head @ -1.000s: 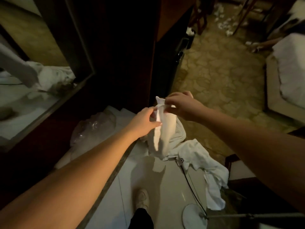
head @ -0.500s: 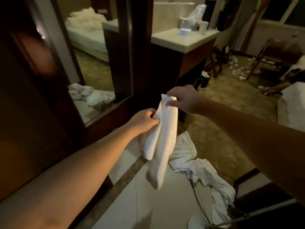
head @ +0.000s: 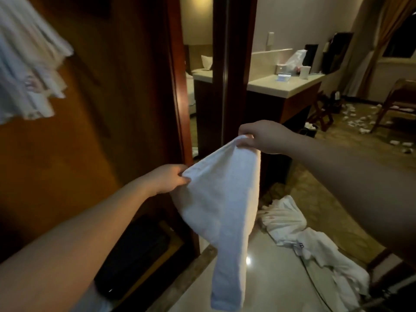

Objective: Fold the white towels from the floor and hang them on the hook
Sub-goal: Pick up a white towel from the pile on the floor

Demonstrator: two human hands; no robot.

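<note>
My left grip (head: 171,180) and right grip (head: 258,137) each pinch a top corner of the white towel (head: 221,212), held in mid-air above the floor (head: 270,284). It is soft and limp (light, sagging freely); hold at corners.

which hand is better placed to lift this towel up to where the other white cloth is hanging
Left, probably. The left hand pinches the towel on the side nearest the hanging cloth at upper left; the right hand holds the far corner.
</note>
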